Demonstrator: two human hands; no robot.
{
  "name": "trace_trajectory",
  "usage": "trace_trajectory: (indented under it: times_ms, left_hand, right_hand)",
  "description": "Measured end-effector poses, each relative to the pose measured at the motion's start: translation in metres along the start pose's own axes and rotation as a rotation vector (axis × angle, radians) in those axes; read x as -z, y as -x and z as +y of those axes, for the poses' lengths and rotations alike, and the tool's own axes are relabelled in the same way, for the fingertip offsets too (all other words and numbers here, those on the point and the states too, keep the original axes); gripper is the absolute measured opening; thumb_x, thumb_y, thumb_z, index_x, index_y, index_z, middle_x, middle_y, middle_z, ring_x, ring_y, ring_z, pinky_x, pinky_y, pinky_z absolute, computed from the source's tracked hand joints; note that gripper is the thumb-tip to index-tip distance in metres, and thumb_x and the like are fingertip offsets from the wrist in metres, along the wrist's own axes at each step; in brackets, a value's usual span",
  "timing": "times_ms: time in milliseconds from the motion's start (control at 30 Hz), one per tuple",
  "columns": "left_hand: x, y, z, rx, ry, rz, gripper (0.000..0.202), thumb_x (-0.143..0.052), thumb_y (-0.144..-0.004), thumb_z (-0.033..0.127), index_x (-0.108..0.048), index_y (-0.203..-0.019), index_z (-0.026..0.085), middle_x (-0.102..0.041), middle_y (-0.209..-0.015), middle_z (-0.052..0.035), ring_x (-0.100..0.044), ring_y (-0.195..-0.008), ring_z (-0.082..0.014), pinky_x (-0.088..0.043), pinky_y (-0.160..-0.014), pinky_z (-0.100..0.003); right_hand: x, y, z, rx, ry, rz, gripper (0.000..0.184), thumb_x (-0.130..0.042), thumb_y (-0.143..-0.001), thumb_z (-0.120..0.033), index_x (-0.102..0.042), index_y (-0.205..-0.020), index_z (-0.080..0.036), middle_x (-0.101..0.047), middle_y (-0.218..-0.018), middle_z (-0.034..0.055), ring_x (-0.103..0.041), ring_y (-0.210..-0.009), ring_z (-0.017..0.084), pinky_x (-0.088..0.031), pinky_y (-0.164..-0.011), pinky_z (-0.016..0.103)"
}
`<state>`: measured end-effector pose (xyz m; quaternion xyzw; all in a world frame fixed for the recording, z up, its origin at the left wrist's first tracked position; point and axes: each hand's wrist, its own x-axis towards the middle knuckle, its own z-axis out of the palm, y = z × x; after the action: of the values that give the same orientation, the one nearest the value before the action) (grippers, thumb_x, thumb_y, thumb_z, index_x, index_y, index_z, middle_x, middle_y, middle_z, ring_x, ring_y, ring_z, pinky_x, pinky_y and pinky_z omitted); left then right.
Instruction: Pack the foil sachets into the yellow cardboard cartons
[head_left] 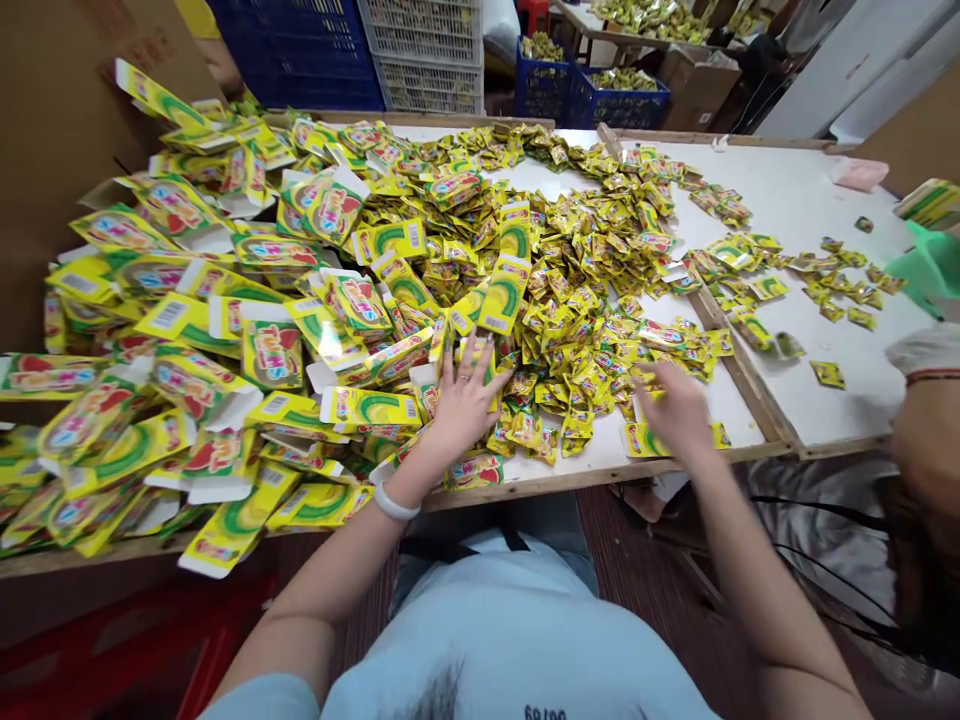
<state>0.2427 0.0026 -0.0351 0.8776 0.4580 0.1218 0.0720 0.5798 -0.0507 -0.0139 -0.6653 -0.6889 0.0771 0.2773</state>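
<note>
My left hand (466, 400), with a white band on its wrist, rests with fingers spread on the edge of the pile of small yellow-and-green boxes. Just beyond its fingertips lies a yellow box (504, 295). To the right of that hand spreads a heap of small yellow sachets (574, 330). My right hand (679, 410) hovers over the table's front edge, smeared by motion, so its fingers and anything in them cannot be made out. Partly behind it, a flat yellow box (643, 440) lies near the edge.
A wooden strip (739, 365) divides the white table (817, 320). Loose sachets (847, 280) lie beyond it, near a green plastic scoop-like object (926, 268). Another person's arm (930, 430) is at the right. Blue crates (619, 100) stand behind. A red stool (150, 650) is below left.
</note>
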Motion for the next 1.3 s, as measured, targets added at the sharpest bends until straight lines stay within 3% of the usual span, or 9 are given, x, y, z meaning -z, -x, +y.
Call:
trace_trajectory:
  times_ms: [133, 267, 433, 567, 733, 867, 1067, 1200, 1300]
  left_hand:
    - [0.014, -0.015, -0.006, 0.038, -0.033, 0.121, 0.036, -0.060, -0.085, 0.014, -0.067, -0.118, 0.027, -0.031, -0.161, -0.0073, -0.006, -0.153, -0.0357, 0.000, -0.118, -0.068]
    - [0.014, -0.026, -0.008, 0.000, -0.068, 0.184, 0.028, -0.050, -0.089, 0.009, -0.069, -0.105, 0.024, -0.038, -0.157, -0.0075, -0.010, -0.152, -0.0339, -0.002, -0.118, -0.070]
    - [0.015, -0.035, -0.007, -0.096, 0.016, 0.207, 0.022, -0.049, -0.092, 0.017, -0.068, -0.103, 0.022, -0.050, -0.145, -0.0089, -0.026, -0.146, -0.0335, -0.008, -0.119, -0.065]
    - [0.025, -0.026, 0.007, -0.121, 0.132, 0.236, 0.023, -0.047, -0.094, 0.023, -0.066, -0.106, 0.020, -0.061, -0.123, -0.0113, -0.049, -0.125, -0.0284, -0.030, -0.112, -0.051]
    - [0.014, 0.008, 0.041, -0.121, 0.119, -0.021, 0.029, -0.052, -0.094, 0.037, -0.064, -0.108, 0.015, -0.064, -0.108, -0.0146, -0.058, -0.104, -0.0286, -0.044, -0.093, -0.042]
    - [-0.013, 0.016, 0.052, 0.016, -0.020, -0.109, 0.051, -0.068, -0.085, 0.041, -0.058, -0.121, 0.007, -0.060, -0.124, -0.0235, -0.054, -0.117, -0.0367, -0.040, -0.096, -0.046]
    - [-0.030, 0.007, 0.047, -0.032, 0.095, -0.107, 0.023, -0.070, -0.084, 0.028, -0.062, -0.102, 0.015, -0.067, -0.109, -0.0143, -0.054, -0.119, -0.0347, -0.039, -0.098, -0.047]
    - [-0.026, 0.007, 0.039, 0.081, 0.348, -0.096, 0.015, -0.058, -0.091, 0.023, -0.062, -0.106, 0.019, -0.072, -0.094, -0.0083, -0.067, -0.096, -0.0267, -0.044, -0.090, -0.040]
    - [-0.017, 0.008, 0.036, 0.224, 0.607, -0.055, 0.022, -0.054, -0.094, 0.031, -0.062, -0.111, 0.019, -0.073, -0.087, -0.0060, -0.069, -0.081, -0.0227, -0.049, -0.077, -0.034]
  right_hand:
    - [-0.087, 0.008, -0.076, 0.293, -0.038, -0.249, 0.026, -0.059, -0.092, -0.034, -0.066, -0.115, -0.025, -0.063, -0.123, 0.0129, -0.052, -0.119, 0.032, -0.042, -0.098, 0.047]
    - [-0.116, 0.005, -0.096, 0.325, 0.048, -0.255, 0.019, -0.058, -0.092, -0.025, -0.065, -0.109, -0.019, -0.059, -0.131, 0.0160, -0.046, -0.123, 0.032, -0.038, -0.101, 0.049]
    - [-0.118, -0.005, -0.097, 0.331, 0.118, -0.229, 0.021, -0.053, -0.095, -0.026, -0.066, -0.110, -0.021, -0.059, -0.132, 0.0134, -0.047, -0.120, 0.033, -0.038, -0.101, 0.053]
    - [-0.108, -0.010, -0.103, 0.270, 0.082, -0.212, 0.020, -0.058, -0.092, -0.026, -0.072, -0.106, -0.023, -0.062, -0.127, 0.0137, -0.050, -0.116, 0.034, -0.041, -0.097, 0.054]
    - [-0.078, -0.009, -0.078, -0.046, -0.538, -0.113, 0.019, -0.072, -0.079, -0.040, -0.074, -0.094, -0.027, -0.070, -0.103, 0.0075, -0.059, -0.105, 0.029, -0.046, -0.095, 0.048]
    - [-0.065, 0.008, -0.046, -0.221, -0.730, -0.032, 0.037, -0.063, -0.082, -0.056, -0.063, -0.098, -0.023, -0.067, -0.088, 0.0039, -0.063, -0.079, 0.019, -0.055, -0.073, 0.036]
    - [-0.072, 0.037, -0.027, -0.351, -0.784, -0.030, 0.045, -0.058, -0.086, -0.055, -0.049, -0.115, -0.022, -0.061, -0.077, -0.0008, -0.057, -0.058, 0.014, -0.052, -0.043, 0.025]
    - [-0.074, 0.044, -0.028, -0.359, -0.704, 0.009, 0.043, -0.054, -0.089, -0.052, -0.052, -0.119, -0.021, -0.060, -0.081, 0.0018, -0.059, -0.065, 0.017, -0.055, -0.049, 0.030]
    - [-0.069, 0.048, -0.030, -0.322, -0.555, 0.074, 0.033, -0.054, -0.091, -0.044, -0.060, -0.113, -0.021, -0.061, -0.096, 0.0094, -0.061, -0.088, 0.025, -0.056, -0.075, 0.042]
